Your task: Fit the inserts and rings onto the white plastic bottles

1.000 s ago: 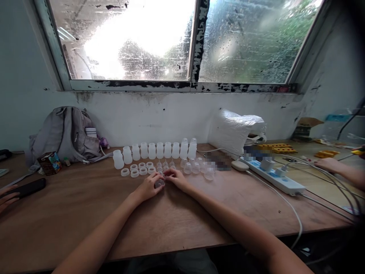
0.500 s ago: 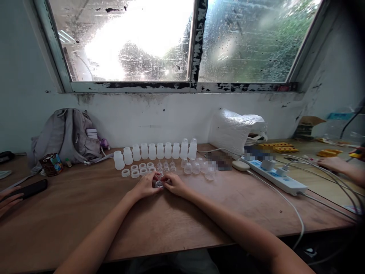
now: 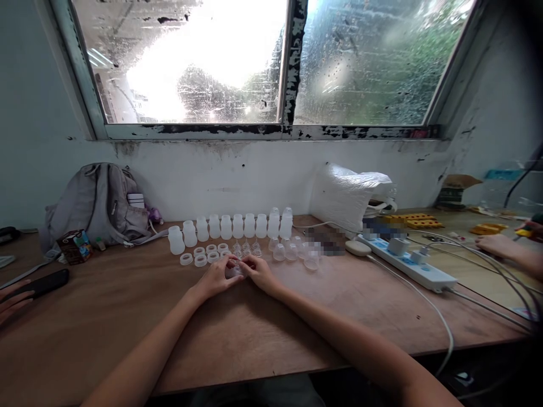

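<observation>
My left hand (image 3: 215, 277) curls its thumb and fingers round a small clear piece (image 3: 233, 272) that looks like a baby bottle nipple, low over the table. Against the same piece press the bent fingers of my right hand (image 3: 259, 273), which partly hide it. Just beyond my hands stand several clear nipples (image 3: 246, 247). White screw rings (image 3: 201, 260) lie to their left, and clear domed caps (image 3: 291, 251) sit to their right. Behind runs a row of frosted baby bottles (image 3: 226, 226); the two at the right end wear caps.
On the left are a grey backpack (image 3: 99, 198), a small drink carton (image 3: 75, 246) and another person's hand by a black phone (image 3: 51, 282). A white power strip (image 3: 411, 264) with cables, a silvery bag (image 3: 345, 195) and another person's hand (image 3: 494, 246) are on the right.
My right fingers have come over toward my left ones, and both hands now cover more of the clear piece. The bottles, rings and caps stay where they were.
</observation>
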Motion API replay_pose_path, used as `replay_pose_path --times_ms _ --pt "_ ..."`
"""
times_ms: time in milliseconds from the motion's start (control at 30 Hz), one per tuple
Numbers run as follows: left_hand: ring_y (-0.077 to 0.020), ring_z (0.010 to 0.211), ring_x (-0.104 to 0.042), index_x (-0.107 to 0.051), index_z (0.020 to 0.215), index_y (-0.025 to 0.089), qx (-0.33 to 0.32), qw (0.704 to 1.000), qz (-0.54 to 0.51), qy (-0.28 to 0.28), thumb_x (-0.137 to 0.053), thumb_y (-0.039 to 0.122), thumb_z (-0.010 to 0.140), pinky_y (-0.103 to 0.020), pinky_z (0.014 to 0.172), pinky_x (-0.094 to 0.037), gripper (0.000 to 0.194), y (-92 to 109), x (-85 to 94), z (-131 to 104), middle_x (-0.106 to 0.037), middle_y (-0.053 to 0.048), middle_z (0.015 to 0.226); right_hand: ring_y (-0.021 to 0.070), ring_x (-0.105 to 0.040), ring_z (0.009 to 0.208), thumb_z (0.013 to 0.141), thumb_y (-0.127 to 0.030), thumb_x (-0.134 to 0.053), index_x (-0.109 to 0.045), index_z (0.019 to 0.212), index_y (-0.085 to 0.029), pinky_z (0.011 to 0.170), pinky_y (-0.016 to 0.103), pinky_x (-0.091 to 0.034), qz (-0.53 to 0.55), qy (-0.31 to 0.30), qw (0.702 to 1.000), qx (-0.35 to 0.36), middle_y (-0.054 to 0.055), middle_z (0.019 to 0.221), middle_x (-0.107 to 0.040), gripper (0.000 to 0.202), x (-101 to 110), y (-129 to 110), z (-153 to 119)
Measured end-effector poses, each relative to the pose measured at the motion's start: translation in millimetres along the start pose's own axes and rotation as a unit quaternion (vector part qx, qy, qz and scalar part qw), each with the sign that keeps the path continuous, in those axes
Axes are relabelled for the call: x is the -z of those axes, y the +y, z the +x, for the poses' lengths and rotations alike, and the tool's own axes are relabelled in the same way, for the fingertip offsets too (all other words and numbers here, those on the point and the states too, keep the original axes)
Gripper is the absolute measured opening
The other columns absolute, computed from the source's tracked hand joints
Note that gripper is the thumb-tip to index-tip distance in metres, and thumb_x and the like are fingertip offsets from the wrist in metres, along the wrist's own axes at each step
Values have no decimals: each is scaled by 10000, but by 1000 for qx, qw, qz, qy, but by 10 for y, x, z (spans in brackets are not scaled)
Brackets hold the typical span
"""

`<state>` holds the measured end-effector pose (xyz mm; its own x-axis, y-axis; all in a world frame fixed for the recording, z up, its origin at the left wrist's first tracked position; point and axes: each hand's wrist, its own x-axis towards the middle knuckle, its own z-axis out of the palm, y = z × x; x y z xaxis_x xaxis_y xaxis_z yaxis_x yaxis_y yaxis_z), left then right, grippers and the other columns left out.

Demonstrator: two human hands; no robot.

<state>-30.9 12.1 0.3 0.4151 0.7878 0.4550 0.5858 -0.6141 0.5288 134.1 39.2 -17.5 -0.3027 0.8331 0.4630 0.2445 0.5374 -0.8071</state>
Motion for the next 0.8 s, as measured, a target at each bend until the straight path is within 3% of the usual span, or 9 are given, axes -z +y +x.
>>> replay_pose_path --times_ms 167,333,533,667,800 --pt "-131 787 -562 -481 965 198 -21 999 -16 26 -482 327 754 -272 741 -439 248 67 0 -2 -580 -27 881 95 -449 493 689 -392 -547 -560 695 -156 477 229 -398 192 -10 972 -138 -5 597 -502 237 28 54 26" --pt "-121 689 -568 -484 884 183 37 997 -46 54 -437 319 780 -237 637 -451 177 81 -58 14 -591 -16 771 120 -522 572 703 -403 -532 -530 887 -185 515 259 -453 273 9 945 -179 17 706 -535 285 48 -20 9" --pt "-112 616 -544 -486 834 164 74 992 -71 78 -440 309 772 -223 587 -436 164 77 -102 25 -575 -13 704 111 -502 583 706 -295 -522 -536 887 -160 528 227 -429 77 -36 995 -47 0 655 -542 226 45 -74 -41" --pt "-119 633 -544 -500 859 165 81 991 -64 82 -406 293 783 -230 601 -424 176 86 -136 21 -584 -18 723 86 -437 520 716 -220 -482 -549 811 -152 499 199 -360 -47 3 999 14 -28 569 -489 134 9 -62 -65" --pt "-119 636 -537 -505 839 169 86 991 -36 100 -408 268 773 -233 610 -411 154 114 -174 18 -587 -21 746 83 -415 492 744 -254 -462 -519 757 -159 477 194 -326 -68 4 997 26 -38 536 -464 111 8 -91 -80"
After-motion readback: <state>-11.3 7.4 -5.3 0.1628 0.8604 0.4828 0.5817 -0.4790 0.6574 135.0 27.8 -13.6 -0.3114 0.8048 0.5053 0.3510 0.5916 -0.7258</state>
